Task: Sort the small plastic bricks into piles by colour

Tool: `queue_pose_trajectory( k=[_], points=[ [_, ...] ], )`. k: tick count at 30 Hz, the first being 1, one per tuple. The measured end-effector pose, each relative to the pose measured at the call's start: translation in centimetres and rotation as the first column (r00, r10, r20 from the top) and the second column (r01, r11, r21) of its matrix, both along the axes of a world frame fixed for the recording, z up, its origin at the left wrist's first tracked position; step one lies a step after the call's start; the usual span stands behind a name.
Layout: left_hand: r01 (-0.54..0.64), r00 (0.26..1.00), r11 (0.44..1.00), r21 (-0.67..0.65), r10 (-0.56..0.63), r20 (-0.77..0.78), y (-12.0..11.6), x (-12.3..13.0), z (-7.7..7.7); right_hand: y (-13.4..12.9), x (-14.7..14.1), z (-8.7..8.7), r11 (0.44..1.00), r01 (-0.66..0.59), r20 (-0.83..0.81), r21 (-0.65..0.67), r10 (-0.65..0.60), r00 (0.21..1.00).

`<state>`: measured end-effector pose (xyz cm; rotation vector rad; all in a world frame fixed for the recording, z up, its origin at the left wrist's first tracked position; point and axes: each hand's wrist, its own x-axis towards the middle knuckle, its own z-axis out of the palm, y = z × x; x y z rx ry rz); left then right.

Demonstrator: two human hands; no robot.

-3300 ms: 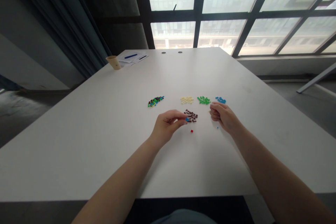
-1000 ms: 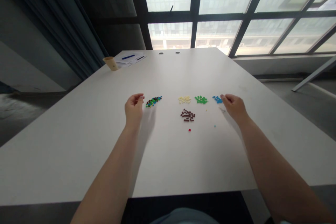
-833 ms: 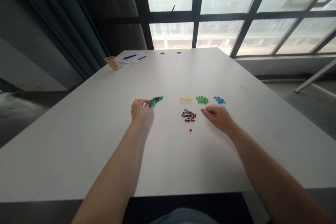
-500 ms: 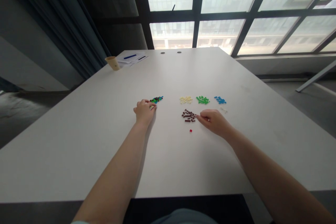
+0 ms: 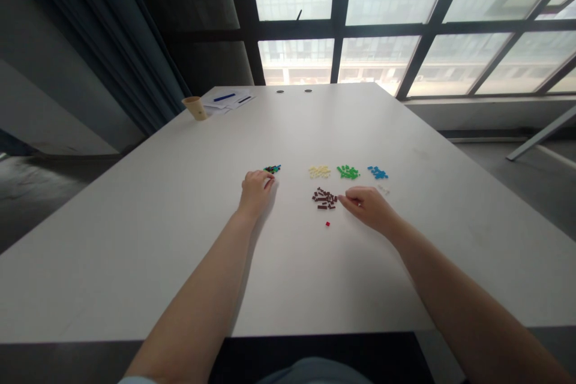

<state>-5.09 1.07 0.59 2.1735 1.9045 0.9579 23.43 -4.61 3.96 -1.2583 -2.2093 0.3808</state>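
Note:
My left hand rests at the near left side of a small pile of mixed-colour toy bricks, its bent fingers partly covering them. What lies under those fingers is hidden. My right hand is closed, with the fingertips at the right edge of a group of brown bricks. Any piece in its pinch is too small to make out. Behind the brown group lie pale yellow bricks, green bricks and blue bricks. One red brick lies nearer to me.
A few whitish pieces lie just beyond my right hand. At the far left of the white table stand a tan paper cup and papers with a blue pen. Windows rise behind the table.
My left hand has shifted right and slightly forward over the mixed bricks, and less of that pile shows. My right hand stays almost in place beside the brown bricks.

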Motion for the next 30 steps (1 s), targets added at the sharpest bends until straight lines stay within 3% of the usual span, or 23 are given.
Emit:
queue_pose_trajectory(
  k=[6, 11, 15, 18, 25, 30],
  points=[
    [0.243, 0.922, 0.964, 0.107, -0.264, 0.282, -4.1, 4.1, 3.1, 0.0, 0.1, 0.0, 1.0, 0.003, -0.009, 0.001, -0.003, 1.0],
    [0.334, 0.813, 0.931, 0.148, -0.364, 0.454, -7.7, 6.6, 5.0, 0.1, 0.1, -0.1, 1.0, 0.003, -0.001, -0.015, -0.003, 1.0],
    [0.42, 0.709, 0.885, 0.201, -0.458, 0.537, -8.4, 6.9, 5.0, 0.1, 0.1, -0.2, 1.0, 0.009, 0.002, -0.024, -0.008, 1.0],
    [0.449, 0.674, 0.861, 0.238, -0.502, 0.542, -8.3, 6.7, 4.9, 0.1, 0.0, -0.3, 1.0, 0.0, -0.004, -0.021, 0.0, 1.0],
    [0.48, 0.677, 0.832, 0.278, -0.553, 0.486, -8.3, 6.7, 5.0, -0.2, -0.3, 0.0, 1.0, -0.008, -0.002, -0.03, 0.008, 1.0],
    [0.476, 0.683, 0.841, 0.256, -0.537, 0.495, -8.2, 6.7, 4.9, -0.4, -0.4, 0.3, 1.0, -0.024, -0.033, -0.006, 0.024, 0.999]
  ],
)
